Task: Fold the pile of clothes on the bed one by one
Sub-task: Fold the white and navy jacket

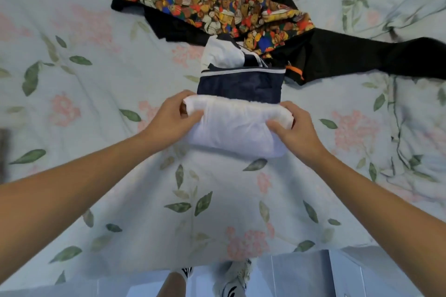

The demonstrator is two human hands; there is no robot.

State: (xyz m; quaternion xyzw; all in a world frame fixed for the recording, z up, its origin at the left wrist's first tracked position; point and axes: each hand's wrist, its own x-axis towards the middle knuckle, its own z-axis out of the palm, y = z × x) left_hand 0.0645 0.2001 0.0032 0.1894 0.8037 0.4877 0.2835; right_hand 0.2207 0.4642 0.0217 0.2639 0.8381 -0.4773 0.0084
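Both of your hands have a grip on the same white garment (235,125), a folded bundle lying on the bed near its middle, just in front of you. Your left hand (170,120) holds its left end: the fingers curl over the far rolled edge and the thumb presses across the top of the cloth. Your right hand (295,128) holds the right end in the same way, thumb laid on the upper face and fingers wrapped round the side of the roll. Neither grip is released; each is closed on the cloth.

The far edge of the white garment is rolled up into a thick fold, and the near part lies flat against the floral bedsheet (96,200). Just beyond it, touching or slightly under its far edge, lies a navy garment (240,83) with a thin white stripe along its far hem. A white and navy piece (223,54) sits crumpled right behind that.

Farther away lies the rest of the pile: a multicoloured patterned cloth (217,2) spread wide across the bed, with black fabric showing at its left corner. A black garment (362,55) stretches from under it off to your right, with a small orange tag (295,70) near the navy piece.

At the near edge of the bed, your feet in white shoes (231,279) stand on a pale tiled floor (301,275).
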